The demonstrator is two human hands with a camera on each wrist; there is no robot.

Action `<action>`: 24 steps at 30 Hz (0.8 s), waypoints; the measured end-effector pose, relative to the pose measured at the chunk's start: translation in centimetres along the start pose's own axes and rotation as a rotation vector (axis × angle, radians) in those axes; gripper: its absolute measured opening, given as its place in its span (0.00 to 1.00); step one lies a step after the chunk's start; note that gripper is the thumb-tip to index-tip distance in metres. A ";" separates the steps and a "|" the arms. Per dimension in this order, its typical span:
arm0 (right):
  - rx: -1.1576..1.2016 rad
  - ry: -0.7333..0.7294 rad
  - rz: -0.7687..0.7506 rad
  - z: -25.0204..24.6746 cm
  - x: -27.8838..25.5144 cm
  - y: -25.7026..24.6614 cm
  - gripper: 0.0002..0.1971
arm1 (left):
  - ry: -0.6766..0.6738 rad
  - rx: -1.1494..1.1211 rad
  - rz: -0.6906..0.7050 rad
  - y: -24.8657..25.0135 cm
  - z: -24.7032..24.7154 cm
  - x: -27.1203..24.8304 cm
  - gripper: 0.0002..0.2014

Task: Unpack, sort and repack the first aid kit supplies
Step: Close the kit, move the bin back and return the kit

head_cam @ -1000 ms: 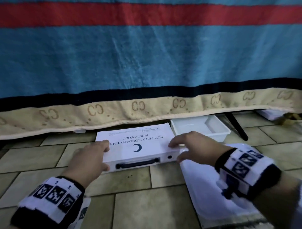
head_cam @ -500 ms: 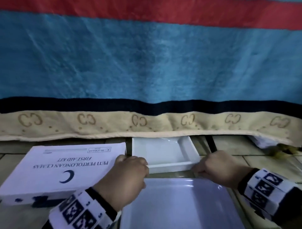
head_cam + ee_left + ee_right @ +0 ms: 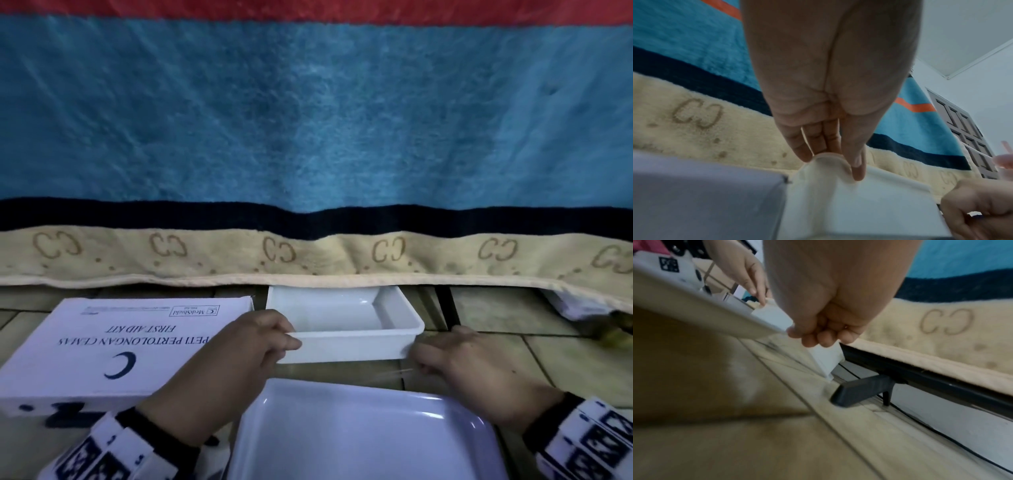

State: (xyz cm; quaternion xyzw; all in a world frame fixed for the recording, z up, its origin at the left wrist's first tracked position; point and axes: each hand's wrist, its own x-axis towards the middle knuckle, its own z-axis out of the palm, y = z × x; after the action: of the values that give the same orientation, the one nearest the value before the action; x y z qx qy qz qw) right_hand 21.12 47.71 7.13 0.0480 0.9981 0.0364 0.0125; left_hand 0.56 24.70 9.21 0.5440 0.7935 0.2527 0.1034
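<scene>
Fingers (image 3: 819, 142) of my left hand (image 3: 236, 356) pinch the near left corner of the small white tub (image 3: 346, 322), thumb over the rim and the rest under it. My right hand (image 3: 476, 370) is at the tub's near right corner with its fingers (image 3: 818, 337) curled against the wall just under the rim; from the right wrist view I judge it a grip, though the contact itself is partly hidden.

As for progress, I reckon we are barely started. The first aid kit box (image 3: 113, 346) lies flat on the tiled floor (image 3: 565, 359) just left of the tub, lid down, with none of its supplies in sight. The tub shows nothing inside, and neither does the large white tray (image 3: 359, 435) that sits nearer to me. So unpacking, sorting and repacking all remain; this looks like setting out containers.

Around the work: a striped blanket (image 3: 308, 120) hangs behind, its beige hem overlapping the tub's far edge. A black frame leg (image 3: 863, 391) stands on the floor right of the tub, near enough to catch it if I slide that way.
</scene>
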 end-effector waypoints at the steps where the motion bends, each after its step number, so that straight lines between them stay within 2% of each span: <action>1: 0.009 0.009 0.016 0.1 -0.2 -0.1 0.30 | 0.016 -0.003 -0.003 0.0 -0.1 -0.1 0.13; 3: 0.089 0.039 0.063 -0.1 -0.6 -0.4 0.29 | 0.069 -0.039 -0.025 0.1 -0.4 -0.1 0.12; 6: 0.310 0.174 0.153 -1.4 -1.1 0.1 0.16 | 0.155 -0.114 -0.030 0.3 -1.4 0.4 0.14; 8: 0.488 0.266 0.169 -2.2 -1.9 0.4 0.14 | 0.152 -0.136 -0.029 0.4 -1.7 0.7 0.15; 12: 0.757 0.234 0.136 -4.2 -5.3 0.8 0.13 | 0.081 -0.103 -0.042 0.2 -1.3 0.4 0.12; 14: 0.913 0.286 0.180 -4.9 -7.0 1.5 0.10 | 0.031 -0.054 -0.009 -0.2 -0.6 -0.1 0.12; 15: 0.962 0.328 0.216 -5.2 -7.6 1.9 0.11 | -0.006 -0.022 0.020 -0.3 -0.1 -0.4 0.11; 17: 0.994 0.498 0.304 -5.5 -8.1 2.9 0.22 | -0.089 0.040 0.068 -0.4 0.9 -0.9 0.11; 18: 1.096 0.566 0.343 -5.8 -8.1 3.0 0.22 | -0.133 0.057 0.073 -0.4 1.4 -1.3 0.11; 19: 1.193 0.636 0.393 -6.1 -7.7 2.8 0.18 | -0.173 0.066 0.069 -0.3 1.8 -1.6 0.10; 21: 1.321 0.682 0.463 -6.5 -6.2 2.2 0.06 | -0.209 0.064 0.053 0.2 2.2 -2.0 0.08; 23: 1.325 0.651 0.590 -5.4 -4.3 2.1 0.17 | -0.130 0.024 0.013 0.8 1.9 -2.0 0.10; 24: 1.333 0.619 0.650 -4.6 -3.3 2.0 0.17 | -0.033 0.006 -0.036 0.9 1.6 -1.7 0.13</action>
State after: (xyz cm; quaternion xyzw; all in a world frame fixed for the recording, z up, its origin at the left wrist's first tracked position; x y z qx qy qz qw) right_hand 24.41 49.10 11.96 0.3211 0.7042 -0.5536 -0.3075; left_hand 2.68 23.84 8.11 0.5341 0.8020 0.2393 0.1195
